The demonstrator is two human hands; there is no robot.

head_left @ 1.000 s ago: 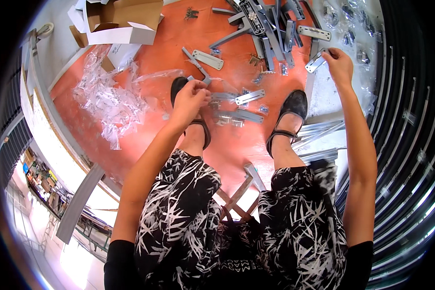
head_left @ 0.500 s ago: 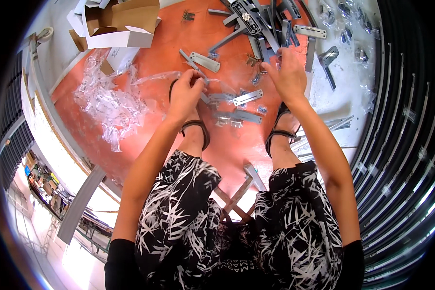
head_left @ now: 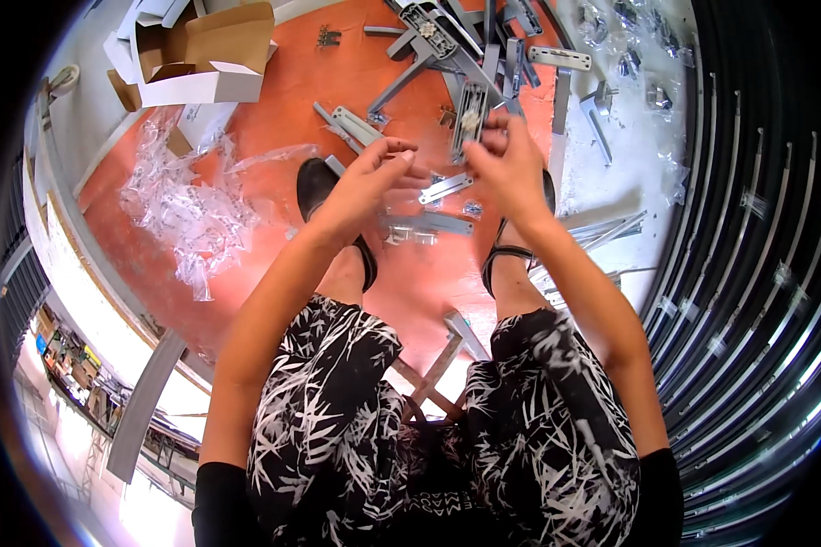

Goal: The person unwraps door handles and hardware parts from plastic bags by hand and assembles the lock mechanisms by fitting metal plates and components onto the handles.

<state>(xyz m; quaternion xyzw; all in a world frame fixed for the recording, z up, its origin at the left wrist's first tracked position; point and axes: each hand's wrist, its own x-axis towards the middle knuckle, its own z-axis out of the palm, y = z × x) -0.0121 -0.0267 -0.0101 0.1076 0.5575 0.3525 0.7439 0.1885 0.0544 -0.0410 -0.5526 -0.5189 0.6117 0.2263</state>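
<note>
In my right hand (head_left: 509,164) is a grey lever handle (head_left: 470,118), gripped between thumb and fingers. The hollow underside of its long plate faces up and shows a pale round part in the middle. My left hand (head_left: 379,173) hovers to its left with fingers stretched out, nothing visible in them. Below the hands a pale slotted plate (head_left: 447,189) lies on the orange floor sheet, beside small clear packets (head_left: 472,210). A flat grey plate (head_left: 442,222) rests closer to me. Beyond my left hand lies another pale plate (head_left: 356,126).
More grey handles (head_left: 429,32) are heaped at the far middle. An open cardboard box (head_left: 201,87) stands far left, with crumpled clear plastic (head_left: 187,201) nearer. Bagged parts (head_left: 629,64) and a loose handle (head_left: 597,123) lie right. Long dark profiles (head_left: 748,273) line the right side.
My right hand has drawn back from the heap toward me and now holds a handle. The left hand has released the plastic film and opened its fingers. The view has shifted slightly.
</note>
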